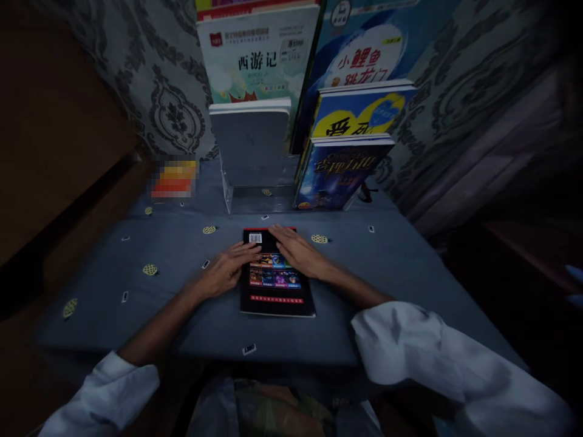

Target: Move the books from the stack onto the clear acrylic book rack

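A black book (277, 306) lies flat on the table in front of me, with a red edge at its far end. A white barcode and rows of small colourful pictures show on the side facing up. My left hand (230, 266) rests on the book's left side, its fingers stretched across the cover below the barcode. On the upper right part of the cover lies my right hand (298, 252), flat, with fingers extended toward the far edge. Part of the picture rows is hidden under the hands.
A clear acrylic stand (262, 200) behind the book holds upright books, among them a dark blue book (339, 176) and a pale green book (259, 54). A blurred orange-red item (173, 180) lies at the back left. The grey tablecloth (182, 328) has a pineapple print.
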`<state>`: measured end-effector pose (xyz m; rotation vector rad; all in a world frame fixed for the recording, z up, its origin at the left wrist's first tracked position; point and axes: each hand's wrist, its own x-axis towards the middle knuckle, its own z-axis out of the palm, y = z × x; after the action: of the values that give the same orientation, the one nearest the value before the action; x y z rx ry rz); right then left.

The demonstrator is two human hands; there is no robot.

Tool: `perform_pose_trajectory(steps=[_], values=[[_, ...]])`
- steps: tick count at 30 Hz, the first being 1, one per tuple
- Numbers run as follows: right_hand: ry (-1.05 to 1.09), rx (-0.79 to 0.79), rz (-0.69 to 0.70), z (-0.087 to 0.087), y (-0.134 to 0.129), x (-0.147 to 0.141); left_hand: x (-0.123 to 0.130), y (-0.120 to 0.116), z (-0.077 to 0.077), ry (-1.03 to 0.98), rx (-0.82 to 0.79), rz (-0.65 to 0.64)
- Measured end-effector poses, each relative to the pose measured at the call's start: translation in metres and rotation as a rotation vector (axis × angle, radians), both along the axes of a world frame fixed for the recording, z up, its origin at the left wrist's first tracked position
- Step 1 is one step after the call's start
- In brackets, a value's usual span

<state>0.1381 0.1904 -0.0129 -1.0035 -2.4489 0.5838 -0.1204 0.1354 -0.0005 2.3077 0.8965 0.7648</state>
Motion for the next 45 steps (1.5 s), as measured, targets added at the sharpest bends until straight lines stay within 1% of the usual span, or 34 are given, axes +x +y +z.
perform_pose_trajectory(steps=[4, 7, 11, 14, 17, 20, 23, 27, 30, 32, 34, 36, 38, 41, 45], values=[[0.005, 0.0, -0.068, -0.004, -0.002, 0.025, 0.002, -0.002, -0.001, -0.011, 0.03, -0.001], [0.002, -0.004, -0.082, -0.007, -0.005, 0.032, 0.002, -0.004, 0.001, 0.022, 0.026, 0.003], [-0.033, 0.009, -0.096, -0.005, -0.009, 0.031, -0.007, -0.001, 0.012, 0.139, -0.047, -0.047], [-0.062, 0.026, -0.093, -0.002, -0.012, 0.029, -0.016, 0.011, 0.019, 0.185, -0.09, -0.058], [-0.07, 0.033, -0.091, -0.001, -0.012, 0.028, -0.02, 0.024, 0.018, 0.18, -0.089, -0.04], [-0.071, 0.039, -0.095, -0.003, -0.011, 0.027, -0.019, 0.025, 0.016, 0.195, -0.069, -0.004], [-0.067, 0.048, -0.093, -0.005, -0.011, 0.027, -0.016, 0.006, 0.02, 0.242, -0.051, -0.009], [-0.064, 0.049, -0.096, -0.006, -0.011, 0.028, -0.013, -0.036, 0.031, 0.269, -0.072, -0.06], [-0.069, 0.039, -0.097, -0.005, -0.011, 0.027, -0.009, -0.066, 0.036, 0.242, -0.116, -0.06], [-0.072, 0.032, -0.098, -0.002, -0.012, 0.026, -0.007, -0.079, 0.036, 0.215, -0.143, -0.039], [-0.074, 0.025, -0.089, 0.001, -0.016, 0.026, -0.005, -0.085, 0.033, 0.189, -0.158, -0.019], [-0.07, 0.016, -0.055, 0.004, -0.025, 0.026, -0.005, -0.086, 0.03, 0.167, -0.163, -0.007], [-0.058, 0.008, 0.005, 0.007, -0.04, 0.028, -0.005, -0.085, 0.027, 0.155, -0.165, -0.007], [-0.045, 0.002, 0.097, 0.011, -0.072, 0.035, -0.006, -0.084, 0.024, 0.172, -0.138, -0.017], [-0.068, 0.013, 0.183, 0.013, -0.117, 0.047, -0.008, -0.087, 0.02, 0.305, -0.02, -0.029]])
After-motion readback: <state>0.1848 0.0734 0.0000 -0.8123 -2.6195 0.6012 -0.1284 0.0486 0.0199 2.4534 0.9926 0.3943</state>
